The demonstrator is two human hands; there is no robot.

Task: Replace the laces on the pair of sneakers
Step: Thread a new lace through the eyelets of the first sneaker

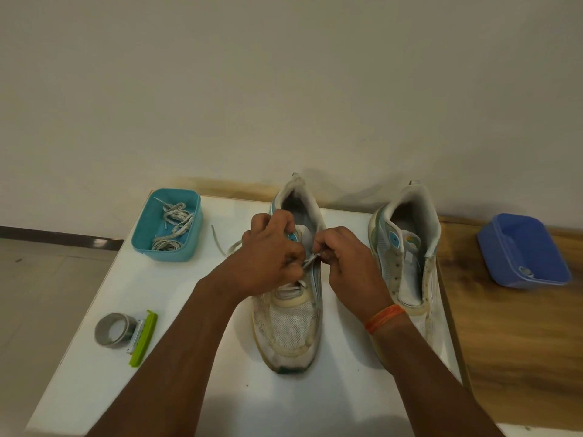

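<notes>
Two worn white and teal sneakers stand on the white table [176, 294], toes toward me. The left sneaker [291, 329] carries a white lace [310, 258] through its lower eyelets. My left hand [271, 255] pinches the lace over the eyelets, and my right hand [347, 263] pinches the lace end at the shoe's right eyelet row. A loose lace end [217, 239] trails on the table left of that shoe. The right sneaker [407, 257] has bare eyelets and no lace.
A teal tub [148, 234] at the back left holds several used laces [173, 230]. A roll of grey tape [113, 329] and a green cutter [143, 340] lie at the front left. A blue tub [523, 250] sits on the wooden surface [511, 342] to the right.
</notes>
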